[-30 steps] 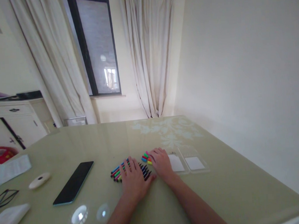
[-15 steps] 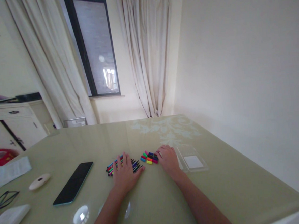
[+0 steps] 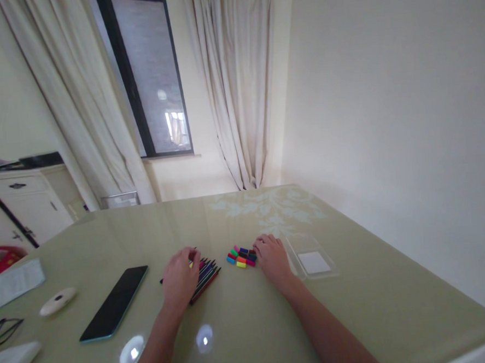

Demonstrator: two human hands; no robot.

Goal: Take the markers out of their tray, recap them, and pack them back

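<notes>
Phone [image 3: 115, 304] lay left on bench [image 3: 251, 326] | left hand [image 3: 180, 278] hung over markers [image 3: 205, 286], fingers curled, pinch unclear (light, even pressure probably suited round pens best) | caps [image 3: 241, 259] lay right of markers | right hand [image 3: 273, 259] at caps' edge, fingers bent, grip unclear | clear case [image 3: 326, 261] sat rightmost

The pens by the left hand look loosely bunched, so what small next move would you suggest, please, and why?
I would probably have the left hand gently even up the pens, because their ends look staggered, whereas the colored caps lie in a close group beside the right hand.
</notes>
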